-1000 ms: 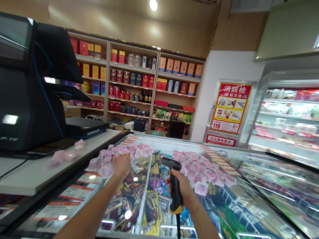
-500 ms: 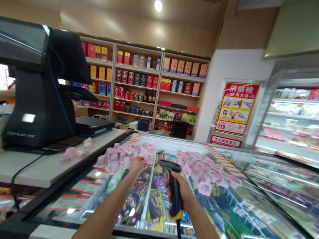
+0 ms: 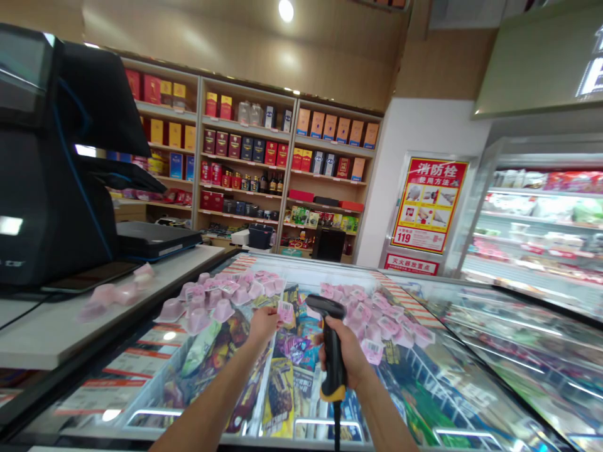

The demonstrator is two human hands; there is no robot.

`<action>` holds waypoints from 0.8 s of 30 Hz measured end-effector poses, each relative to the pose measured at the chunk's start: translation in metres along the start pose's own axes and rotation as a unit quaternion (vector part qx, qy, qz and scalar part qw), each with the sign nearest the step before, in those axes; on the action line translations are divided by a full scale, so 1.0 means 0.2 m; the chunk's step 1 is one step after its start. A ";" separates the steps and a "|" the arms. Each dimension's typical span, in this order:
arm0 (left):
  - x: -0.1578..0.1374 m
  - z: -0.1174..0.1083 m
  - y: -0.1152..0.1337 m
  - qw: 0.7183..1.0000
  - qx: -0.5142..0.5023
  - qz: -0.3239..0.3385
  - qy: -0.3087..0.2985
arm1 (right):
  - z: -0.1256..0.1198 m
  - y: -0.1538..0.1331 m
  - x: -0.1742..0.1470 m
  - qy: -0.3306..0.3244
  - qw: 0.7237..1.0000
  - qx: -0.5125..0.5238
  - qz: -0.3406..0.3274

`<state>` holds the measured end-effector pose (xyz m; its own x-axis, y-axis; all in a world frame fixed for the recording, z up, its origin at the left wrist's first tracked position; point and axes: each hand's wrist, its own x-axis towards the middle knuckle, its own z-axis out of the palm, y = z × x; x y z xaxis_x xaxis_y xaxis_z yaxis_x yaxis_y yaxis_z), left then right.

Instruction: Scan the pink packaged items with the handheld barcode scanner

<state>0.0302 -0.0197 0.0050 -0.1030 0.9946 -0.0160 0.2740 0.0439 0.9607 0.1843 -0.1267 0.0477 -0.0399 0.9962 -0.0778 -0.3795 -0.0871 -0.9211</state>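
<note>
My right hand is wrapped round the handle of a black and yellow barcode scanner, its head tilted up and its cable hanging down. Pinched in the fingers of my left hand is a small pink cup with a barcode label, just left of the scanner's head. A pile of similar pink cups lies on the freezer's glass top to the left. On the right is another heap of pink cups, barcodes showing on several.
Below is a glass-topped freezer full of packaged goods. At left, a black checkout terminal stands on a white counter, with a few pink cups near the edge. Shelves of boxes line the back wall.
The left hand has lifted the pink cup away from the left pile toward the scanner's head. The view has shifted a little to the right.
</note>
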 end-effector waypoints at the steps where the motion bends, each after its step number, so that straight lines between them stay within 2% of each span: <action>1: 0.00 0.02 0.00 1.000 0.015 0.002 -0.011 | -0.02 -0.01 0.01 0.006 1.000 -0.001 -0.007; 8: -0.03 0.22 0.06 0.993 0.087 0.046 -0.068 | -0.14 -0.03 0.03 0.014 0.999 0.018 -0.032; 13: -0.08 0.36 0.11 0.985 0.131 0.076 -0.078 | -0.16 -0.03 0.03 0.025 0.999 0.022 -0.023; 16: -0.10 0.39 0.14 0.981 0.154 0.094 -0.069 | -0.15 -0.03 0.04 0.028 0.999 0.018 -0.018; 18: -0.10 0.36 0.14 0.978 0.170 0.111 -0.052 | -0.14 -0.02 0.04 0.026 0.999 0.015 -0.017; 20: -0.09 0.28 0.14 0.973 0.189 0.128 -0.017 | -0.12 -0.01 0.04 0.022 1.000 0.014 -0.013; 24: -0.05 -0.03 0.11 0.959 0.227 0.137 0.100 | -0.05 0.02 0.04 0.007 1.000 0.009 -0.003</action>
<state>0.0311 -0.0295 0.0275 -0.1362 0.9384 0.3177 0.7010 -0.1353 0.7002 0.1914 -0.1190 0.0396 -0.0241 0.9967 -0.0780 -0.3954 -0.0811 -0.9149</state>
